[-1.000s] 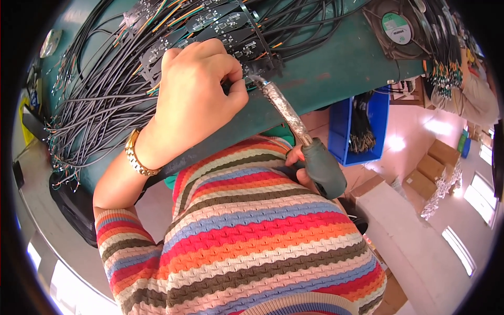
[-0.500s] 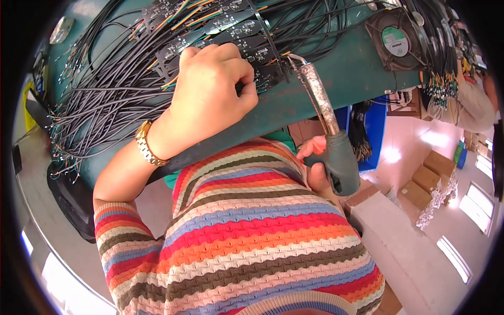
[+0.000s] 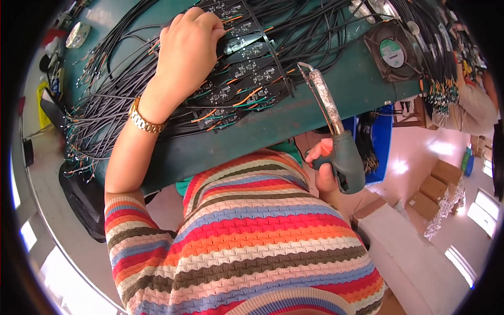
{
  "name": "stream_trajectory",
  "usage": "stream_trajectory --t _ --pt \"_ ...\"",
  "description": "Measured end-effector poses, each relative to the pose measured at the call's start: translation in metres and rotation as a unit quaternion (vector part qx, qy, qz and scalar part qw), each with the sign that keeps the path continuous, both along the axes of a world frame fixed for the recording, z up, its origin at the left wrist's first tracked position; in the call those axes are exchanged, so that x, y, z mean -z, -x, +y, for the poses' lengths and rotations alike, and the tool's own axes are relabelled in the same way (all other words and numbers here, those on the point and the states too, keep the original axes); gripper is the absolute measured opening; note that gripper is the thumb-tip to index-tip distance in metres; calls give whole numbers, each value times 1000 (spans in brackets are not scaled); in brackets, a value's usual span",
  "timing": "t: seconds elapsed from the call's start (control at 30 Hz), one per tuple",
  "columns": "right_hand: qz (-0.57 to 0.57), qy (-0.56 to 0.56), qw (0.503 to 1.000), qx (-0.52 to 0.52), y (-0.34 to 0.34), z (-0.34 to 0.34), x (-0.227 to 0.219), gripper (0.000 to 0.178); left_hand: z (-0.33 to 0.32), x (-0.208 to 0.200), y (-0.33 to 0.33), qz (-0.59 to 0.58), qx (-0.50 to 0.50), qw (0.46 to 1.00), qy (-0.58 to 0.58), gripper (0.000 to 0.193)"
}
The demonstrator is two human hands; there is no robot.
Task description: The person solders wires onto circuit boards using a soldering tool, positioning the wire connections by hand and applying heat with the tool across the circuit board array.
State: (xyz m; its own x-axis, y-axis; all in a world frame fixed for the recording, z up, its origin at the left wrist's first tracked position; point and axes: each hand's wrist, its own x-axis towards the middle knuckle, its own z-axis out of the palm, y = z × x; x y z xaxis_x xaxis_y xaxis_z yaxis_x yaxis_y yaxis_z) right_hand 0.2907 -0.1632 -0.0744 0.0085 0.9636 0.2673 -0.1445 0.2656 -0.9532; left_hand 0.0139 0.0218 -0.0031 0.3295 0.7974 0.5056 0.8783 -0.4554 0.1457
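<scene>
My left hand, with a gold watch on the wrist, is over the far left part of a panel of black circuit boards. Its fingers are curled closed; what they grip, if anything, is hidden beneath them. Orange and green wire ends lie on the boards, and black cables fan out to the left. At the table's front edge, my right hand is wrapped round the dark green handle of a soldering gun. The gun's metal barrel points up, its bent tip just right of the panel's edge strip.
A square black fan stands at the table's right, beside hanging bundles of cables. Below the edge sits a blue bin holding more cables. Cardboard boxes are on the floor. Another person's arm shows at far right.
My left hand has moved up and left over the boards, uncovering the nearer ones. The soldering gun stays in my right hand and has shifted slightly in the view.
</scene>
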Motion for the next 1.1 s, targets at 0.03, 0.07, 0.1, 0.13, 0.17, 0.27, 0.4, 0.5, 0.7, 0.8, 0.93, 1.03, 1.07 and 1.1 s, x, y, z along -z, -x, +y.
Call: stream_trajectory --t 0.03,0.07,0.1,0.13,0.17,0.27,0.4,0.5,0.7,0.8,0.93,1.03,1.07,1.1 --pt "13 16 1000 10 2 0 -3 41 1 0 0 1 3 1000 1 11" --pt "14 17 1000 13 3 1 -6 41 0 0 -1 -42 27 999 -9 10" --pt "4 29 1000 4 4 3 -9 37 -1 -1 -1 -84 51 995 -18 9" --pt "-7 41 999 -4 4 6 -14 34 -6 -3 -3 -84 54 995 -16 9" --pt "-17 52 998 -14 4 9 -17 30 -14 -7 -7 -131 81 988 4 9" --pt "-35 76 996 -33 5 16 -17 24 -33 -10 -18 -214 86 966 118 10" --pt "-30 56 993 -95 10 24 -18 19 -27 -3 -17 -205 62 971 110 10" --pt "-36 76 991 -105 20 23 -23 21 -23 3 -14 -186 53 976 99 11" --pt "-8 33 997 -67 26 30 -36 38 -24 7 -12 -188 67 975 95 10" --pt "37 15 999 -25 29 34 -38 49 -25 6 -14 -177 73 978 87 10" --pt "95 89 990 -59 24 33 -34 58 -27 1 -16 -170 40 976 132 11" --pt "93 119 985 -88 23 28 -32 61 -26 -1 -14 -212 70 968 118 11" --pt "64 102 989 -88 23 29 -32 61 -27 -2 -14 -212 68 968 120 11" --pt "34 84 992 -89 23 29 -31 62 -29 -2 -15 -229 69 961 140 12"
